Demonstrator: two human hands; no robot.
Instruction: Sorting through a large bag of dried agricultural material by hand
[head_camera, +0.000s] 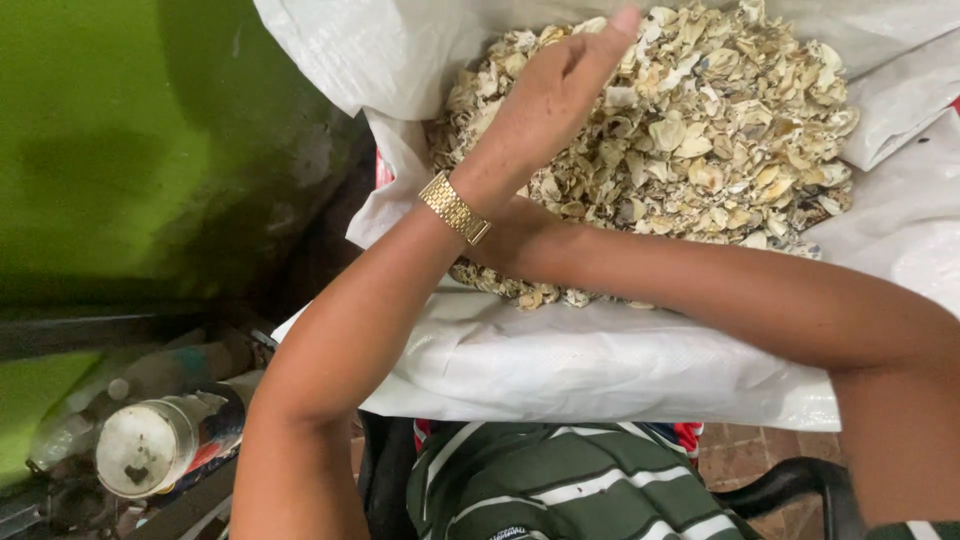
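Fingers (612, 28): your left hand's fingers lie straight and close together, reaching out over the heap; whether they pinch anything underneath, you cannot tell from above.
Left hand (548, 100): back of the hand up, hovering low over the pile, arm crossed above your other forearm.
Wrist: a gold watch (455, 208) sits on the left wrist, just over the crossing point.
Right hand: hidden under the left wrist; its forearm (760, 290) comes in from the right, and the grip cannot be told.
Shell pieces (700, 130): pale, broken, flaky fragments, piled loose in the open mouth of the sack.
White sack (560, 365): woven, rim folded back, likely so both hands reach in freely; it rests against your lap.
Surroundings: green wall (110, 130) on the left, a round-lidded jar (150, 460) lying low beside you.
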